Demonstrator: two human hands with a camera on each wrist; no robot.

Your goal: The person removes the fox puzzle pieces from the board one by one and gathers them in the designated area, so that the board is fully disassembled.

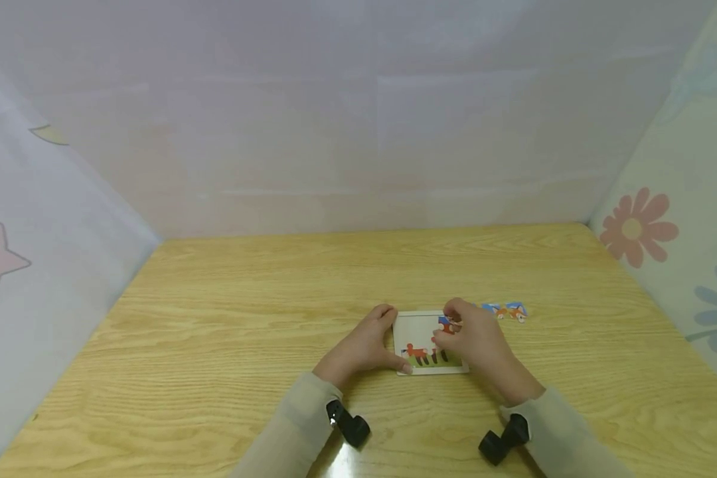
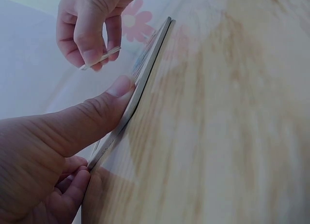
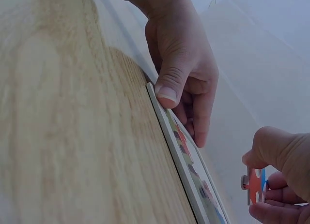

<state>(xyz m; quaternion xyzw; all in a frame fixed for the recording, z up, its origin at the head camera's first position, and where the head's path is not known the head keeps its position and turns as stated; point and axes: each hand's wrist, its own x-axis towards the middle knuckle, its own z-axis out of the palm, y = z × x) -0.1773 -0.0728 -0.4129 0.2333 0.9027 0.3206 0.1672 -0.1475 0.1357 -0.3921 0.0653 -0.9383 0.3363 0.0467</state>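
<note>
A small white-framed puzzle board (image 1: pixel 411 328) lies on the table, with a few fitted pieces (image 1: pixel 419 354) along its near side showing red animal parts on green. My left hand (image 1: pixel 363 345) holds the board at its left side, thumb on the near corner and fingers at the far corner. Above the board's right part, my right hand (image 1: pixel 479 337) pinches a jigsaw piece (image 3: pixel 256 186) between thumb and fingers. Red with white spots and some blue shows on that piece. In the left wrist view the piece (image 2: pixel 100 58) appears edge-on, apart from the board.
Loose jigsaw pieces (image 1: pixel 516 311) in blue, orange and white lie beyond my right hand, partly hidden by it. The wooden table (image 1: pixel 215 332) reaches back to a pale cloth wall (image 1: pixel 358 133). Printed cloth stands at both sides.
</note>
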